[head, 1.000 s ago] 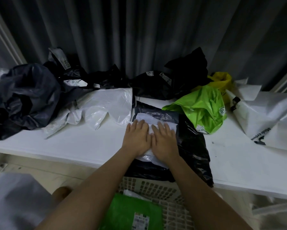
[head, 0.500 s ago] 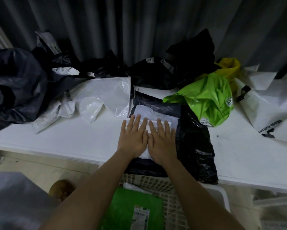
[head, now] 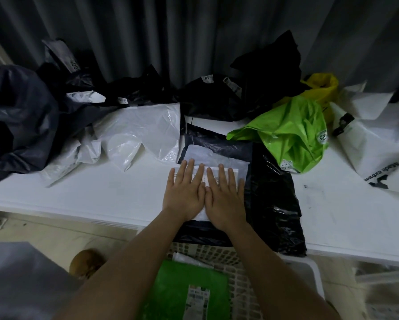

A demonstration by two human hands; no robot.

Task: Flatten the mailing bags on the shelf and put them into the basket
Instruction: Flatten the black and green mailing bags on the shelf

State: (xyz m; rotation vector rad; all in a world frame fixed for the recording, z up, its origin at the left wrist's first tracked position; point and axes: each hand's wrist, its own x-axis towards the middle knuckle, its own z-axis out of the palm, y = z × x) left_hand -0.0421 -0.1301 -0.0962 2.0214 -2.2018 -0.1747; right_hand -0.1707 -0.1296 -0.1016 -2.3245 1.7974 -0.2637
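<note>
A small white mailing bag (head: 213,157) lies on a black mailing bag (head: 272,204) at the front edge of the white shelf (head: 115,195). My left hand (head: 184,192) and my right hand (head: 225,196) lie side by side on the white bag, palms down, fingers straight and spread, pressing it flat. Below the shelf edge stands a white lattice basket (head: 247,273) with a flat green mailing bag (head: 189,289) inside. The black bag's near end hangs over the shelf edge above the basket.
Crumpled bags crowd the shelf: a large dark one (head: 18,125) at left, a white one (head: 138,132), black ones (head: 217,98) at the back, a lime green one (head: 293,132), a yellow one (head: 323,88), a white printed one (head: 383,144) at right. A grey curtain hangs behind.
Both hands have slid forward along the white bag, away from me, with fingers spreading wider. The view has tilted down, showing more of the basket.
</note>
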